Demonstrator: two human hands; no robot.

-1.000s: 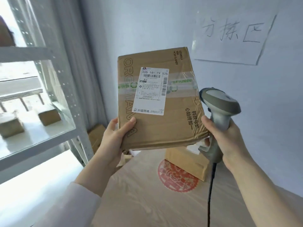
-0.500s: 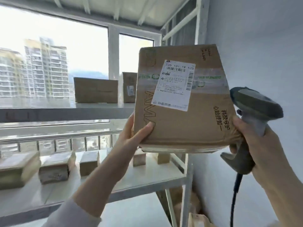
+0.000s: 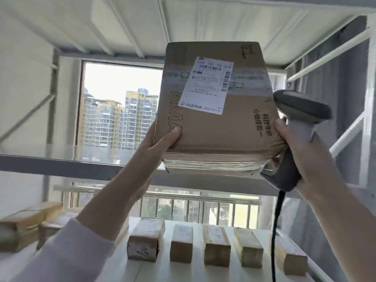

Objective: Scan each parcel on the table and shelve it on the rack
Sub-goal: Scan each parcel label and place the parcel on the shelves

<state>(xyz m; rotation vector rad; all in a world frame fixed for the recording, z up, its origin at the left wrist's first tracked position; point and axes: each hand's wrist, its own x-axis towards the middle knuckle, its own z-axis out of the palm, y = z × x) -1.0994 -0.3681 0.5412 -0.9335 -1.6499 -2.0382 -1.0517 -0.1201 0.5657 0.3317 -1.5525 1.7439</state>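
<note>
A brown cardboard parcel (image 3: 219,135) with a white shipping label (image 3: 206,84) and clear tape is held high in front of the rack. My left hand (image 3: 160,143) grips its lower left corner, thumb on the front face. My right hand (image 3: 301,151) holds a grey corded barcode scanner (image 3: 299,123) by the handle and also presses against the parcel's lower right corner. The parcel's bottom edge hangs just above the front rail of a grey metal shelf (image 3: 61,165) of the rack.
On the white shelf (image 3: 179,269) below stand several small brown boxes (image 3: 217,248) in a row, with larger ones (image 3: 22,228) at the left. Another shelf's underside (image 3: 183,23) spans overhead. Rack uprights (image 3: 369,98) stand at the right. A window with buildings lies behind.
I have turned from the table to face the rack, and both hands have lifted the parcel higher, up to the upper shelf level. The scanner stays in my right hand.
</note>
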